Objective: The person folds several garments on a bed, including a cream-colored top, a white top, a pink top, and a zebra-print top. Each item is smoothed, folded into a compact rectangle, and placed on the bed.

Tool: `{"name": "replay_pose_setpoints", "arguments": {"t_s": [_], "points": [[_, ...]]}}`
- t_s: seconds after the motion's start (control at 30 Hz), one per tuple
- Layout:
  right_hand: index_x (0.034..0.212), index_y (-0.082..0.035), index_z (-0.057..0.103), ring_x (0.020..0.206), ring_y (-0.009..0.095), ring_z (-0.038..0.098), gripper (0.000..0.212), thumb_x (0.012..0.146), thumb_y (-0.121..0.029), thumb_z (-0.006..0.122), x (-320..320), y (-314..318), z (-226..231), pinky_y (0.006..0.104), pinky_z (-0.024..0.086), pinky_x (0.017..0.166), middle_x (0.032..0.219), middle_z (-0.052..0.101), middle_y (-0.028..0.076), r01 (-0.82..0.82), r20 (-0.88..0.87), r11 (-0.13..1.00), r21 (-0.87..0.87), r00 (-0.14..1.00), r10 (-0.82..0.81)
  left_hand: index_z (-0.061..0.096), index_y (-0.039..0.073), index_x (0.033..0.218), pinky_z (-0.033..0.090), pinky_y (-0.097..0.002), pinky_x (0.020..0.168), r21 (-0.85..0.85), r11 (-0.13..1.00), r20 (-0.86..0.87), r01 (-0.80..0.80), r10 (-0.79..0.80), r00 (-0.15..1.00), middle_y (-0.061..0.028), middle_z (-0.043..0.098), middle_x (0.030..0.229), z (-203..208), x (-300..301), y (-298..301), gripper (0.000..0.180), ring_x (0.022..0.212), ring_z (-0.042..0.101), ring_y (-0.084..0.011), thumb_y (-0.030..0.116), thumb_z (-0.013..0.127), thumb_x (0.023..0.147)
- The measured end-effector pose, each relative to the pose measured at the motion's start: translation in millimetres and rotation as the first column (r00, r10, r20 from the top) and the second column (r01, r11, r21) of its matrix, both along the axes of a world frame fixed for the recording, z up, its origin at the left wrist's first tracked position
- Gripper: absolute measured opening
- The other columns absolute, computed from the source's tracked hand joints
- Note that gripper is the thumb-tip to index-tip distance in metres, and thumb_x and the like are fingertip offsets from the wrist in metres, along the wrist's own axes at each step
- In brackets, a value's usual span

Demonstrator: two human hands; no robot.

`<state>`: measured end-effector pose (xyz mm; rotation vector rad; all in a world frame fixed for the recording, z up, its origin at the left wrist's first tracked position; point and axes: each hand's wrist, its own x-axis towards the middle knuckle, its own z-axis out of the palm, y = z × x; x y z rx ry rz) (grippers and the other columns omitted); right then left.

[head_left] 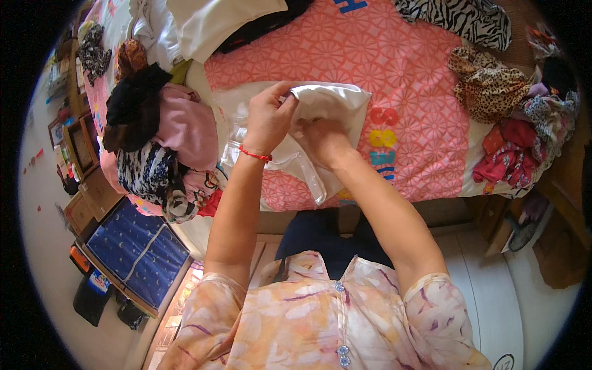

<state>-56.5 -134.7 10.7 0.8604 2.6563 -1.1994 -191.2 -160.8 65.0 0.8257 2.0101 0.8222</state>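
A shiny white garment [342, 98] lies partly lifted on the bed in front of me, its far side folded over. My left hand [271, 117], with a red string bracelet at the wrist, is closed on the garment's upper edge. My right hand [324, 142] reaches into the fold of the same white cloth. Its fingertips are hidden by the fabric, so their grip does not show. A narrow white strip of the garment [310, 177] trails toward the bed's near edge.
The bed has a pink patterned cover [419, 111]. At left lie a pink cloth [185, 120], a black cloth [132, 105] and printed clothes. Leopard-print cloth [490, 83] and red cloth [509, 151] sit at right. White clothes [219, 21] and zebra-print cloth [462, 21] lie at the far side.
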Motion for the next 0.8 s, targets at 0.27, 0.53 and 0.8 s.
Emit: {"name": "replay_pose_setpoints", "arguments": {"t_s": [0.27,0.53,0.8], "points": [[0.098,0.000,0.061,0.086,0.011,0.058,0.021,0.080,0.004,0.052,129.8,74.1,76.6,0.0236,0.046,0.078,0.089,0.062,0.004,0.369,-0.058,0.780,-0.506,0.887,-0.457,0.061,-0.002,0.106,0.047,-0.0218,0.058,0.036,0.997,0.210,-0.072,0.063,0.976,-0.0027,0.060,0.076,-2.2,2.1,-13.0,0.021,0.064,0.058,-0.0086,0.002,0.050,0.088],[0.112,-0.003,0.057,0.089,0.014,0.060,0.022,0.091,-0.008,0.055,213.6,117.7,31.7,0.0238,0.049,0.074,0.101,0.062,0.004,0.819,-0.081,0.322,-0.475,0.323,-0.943,0.063,0.000,0.098,0.046,-0.0242,0.063,0.193,0.966,-0.173,0.172,-0.139,0.975,-0.0076,0.060,0.081,-9.8,30.8,-13.2,0.013,0.067,0.057,-0.0123,0.004,0.059,0.086],[0.108,0.002,0.056,0.087,0.033,0.061,0.033,0.078,-0.009,0.064,192.8,45.8,15.7,0.0371,0.048,0.075,0.094,0.064,0.015,0.734,-0.034,0.679,0.020,0.679,-0.733,0.062,-0.001,0.094,0.047,-0.0285,0.059,0.072,0.992,0.042,-0.099,0.096,0.994,-0.0126,0.061,0.080,3.6,26.7,-14.2,0.011,0.069,0.062,-0.0185,0.004,0.060,0.085]]}}
